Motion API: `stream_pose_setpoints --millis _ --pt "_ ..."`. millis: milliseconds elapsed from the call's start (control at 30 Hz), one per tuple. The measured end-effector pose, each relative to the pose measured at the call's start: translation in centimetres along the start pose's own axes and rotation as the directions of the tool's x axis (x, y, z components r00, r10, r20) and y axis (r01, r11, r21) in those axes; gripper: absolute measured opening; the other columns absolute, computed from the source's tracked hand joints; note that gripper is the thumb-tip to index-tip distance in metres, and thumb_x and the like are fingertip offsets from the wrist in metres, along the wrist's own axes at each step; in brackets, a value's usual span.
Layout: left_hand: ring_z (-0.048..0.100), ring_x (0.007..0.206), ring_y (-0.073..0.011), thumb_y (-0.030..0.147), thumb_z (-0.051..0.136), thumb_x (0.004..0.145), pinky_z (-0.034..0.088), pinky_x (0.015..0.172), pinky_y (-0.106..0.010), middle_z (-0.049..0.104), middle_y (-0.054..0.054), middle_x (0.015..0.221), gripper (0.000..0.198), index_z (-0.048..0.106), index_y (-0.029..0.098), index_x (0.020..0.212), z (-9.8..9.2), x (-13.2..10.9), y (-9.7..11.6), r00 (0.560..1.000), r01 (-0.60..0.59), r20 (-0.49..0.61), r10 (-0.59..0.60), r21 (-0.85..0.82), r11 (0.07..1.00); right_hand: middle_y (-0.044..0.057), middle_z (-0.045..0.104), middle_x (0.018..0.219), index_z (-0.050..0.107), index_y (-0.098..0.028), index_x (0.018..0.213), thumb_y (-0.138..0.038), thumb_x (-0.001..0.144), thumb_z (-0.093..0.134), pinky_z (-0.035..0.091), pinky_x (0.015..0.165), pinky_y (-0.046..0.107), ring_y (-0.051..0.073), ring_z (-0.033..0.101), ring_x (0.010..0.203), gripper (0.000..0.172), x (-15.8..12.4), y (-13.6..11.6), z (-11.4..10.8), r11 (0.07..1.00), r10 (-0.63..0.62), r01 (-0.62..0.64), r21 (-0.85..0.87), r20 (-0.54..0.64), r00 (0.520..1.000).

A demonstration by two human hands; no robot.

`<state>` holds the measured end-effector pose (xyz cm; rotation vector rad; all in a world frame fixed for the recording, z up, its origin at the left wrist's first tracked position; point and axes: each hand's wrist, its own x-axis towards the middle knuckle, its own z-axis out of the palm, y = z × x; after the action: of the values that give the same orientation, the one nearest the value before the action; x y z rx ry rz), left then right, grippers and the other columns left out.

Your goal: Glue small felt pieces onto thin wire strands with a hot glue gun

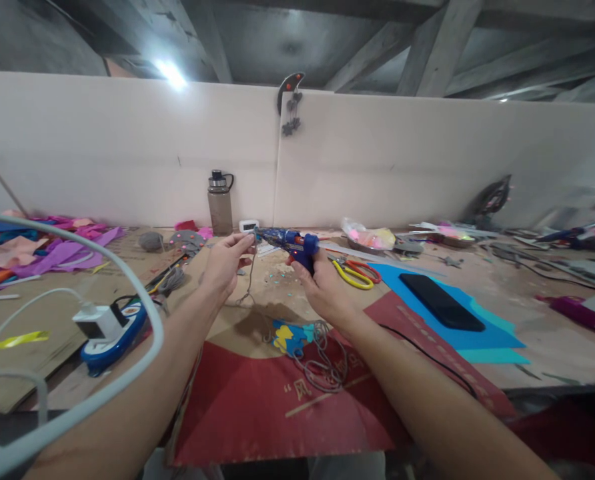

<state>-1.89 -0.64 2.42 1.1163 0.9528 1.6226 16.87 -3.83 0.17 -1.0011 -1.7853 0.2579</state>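
Observation:
My right hand (323,283) is wrapped round the grip of a blue hot glue gun (305,248), its nozzle pointing left. A white glue stick (345,251) sticks out of its back. At the nozzle, the fingertips of my left hand (230,259) are closed on a grey cord (252,270), which hangs down toward the cardboard. A small bluish piece seems to be at the fingertips, too small to make out. Below my hands lie small blue and yellow cut pieces (288,339) beside a loose tangle of grey cord (322,367).
Yellow-handled scissors (352,275) lie to the right, near a black phone (441,301) on blue sheets (487,339). On the left are a blue power strip (112,343), a thick white cable (147,300) and coloured scraps (62,250). A bottle (220,207) stands at the back.

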Motion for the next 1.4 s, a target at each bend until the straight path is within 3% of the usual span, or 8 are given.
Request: stream_pose_setpoints --millis 367,633,867,1033,1267,1400 --pt "0.053 0.059 -0.0082 0.041 0.079 0.051 0.036 0.049 -0.018 0.061 -0.002 0.071 0.036 0.066 0.016 0.072 0.08 -0.11 0.12 1.000 0.008 -0.025 -0.008 -0.001 1.000 0.013 0.059 0.105 0.048 -0.018 0.115 -0.036 0.088 0.043 0.043 0.086 0.044 0.026 0.055 0.095 0.033 -0.10 -0.33 -0.14 0.999 0.043 -0.042 -0.018 0.008 0.999" --pt "0.054 0.058 -0.0082 0.041 0.080 0.051 0.037 0.049 -0.018 0.062 -0.001 0.069 0.036 0.066 0.016 0.073 0.04 -0.10 -0.01 1.000 0.011 -0.020 -0.011 -0.011 1.000 0.012 0.057 0.109 0.046 -0.020 0.120 -0.033 0.087 0.043 0.042 0.089 0.044 0.026 0.053 0.101 0.035 -0.18 -0.36 -0.06 1.000 -0.007 0.007 0.000 0.028 1.000" --pt "0.054 0.059 -0.0080 0.040 0.079 0.051 0.036 0.049 -0.018 0.061 -0.001 0.069 0.036 0.065 0.016 0.073 0.00 0.01 -0.13 1.000 0.018 -0.015 -0.018 -0.017 1.000 0.015 0.059 0.105 0.049 -0.016 0.115 -0.034 0.087 0.045 0.043 0.086 0.043 0.028 0.055 0.096 0.034 -0.04 -0.39 -0.15 0.998 0.063 -0.063 -0.029 0.007 0.998" --pt "0.054 0.059 -0.0081 0.040 0.079 0.052 0.036 0.048 -0.018 0.061 -0.001 0.069 0.035 0.065 0.016 0.073 0.05 -0.08 -0.06 1.000 0.017 -0.018 -0.017 0.000 1.000 0.013 0.058 0.110 0.046 -0.019 0.120 -0.032 0.087 0.044 0.042 0.089 0.043 0.027 0.054 0.100 0.035 -0.16 -0.32 0.09 1.000 -0.013 0.014 -0.015 0.005 1.000" --pt "0.054 0.059 -0.0085 0.040 0.079 0.052 0.036 0.048 -0.017 0.061 -0.002 0.069 0.035 0.065 0.016 0.073 0.16 -0.21 0.14 1.000 0.016 -0.019 -0.016 -0.002 1.000 0.014 0.058 0.106 0.048 -0.018 0.119 -0.034 0.087 0.044 0.043 0.086 0.045 0.028 0.055 0.097 0.036 -0.16 -0.36 0.04 0.999 0.042 -0.042 -0.032 -0.008 0.999" --pt "0.054 0.059 -0.0089 0.041 0.079 0.051 0.035 0.047 -0.017 0.061 -0.002 0.070 0.037 0.066 0.016 0.074 0.07 -0.07 0.10 0.999 0.022 -0.023 -0.022 -0.002 1.000 0.013 0.058 0.107 0.047 -0.020 0.121 -0.033 0.087 0.044 0.043 0.087 0.044 0.027 0.055 0.098 0.036 -0.19 -0.47 -0.04 1.000 0.003 -0.003 -0.006 -0.010 1.000"
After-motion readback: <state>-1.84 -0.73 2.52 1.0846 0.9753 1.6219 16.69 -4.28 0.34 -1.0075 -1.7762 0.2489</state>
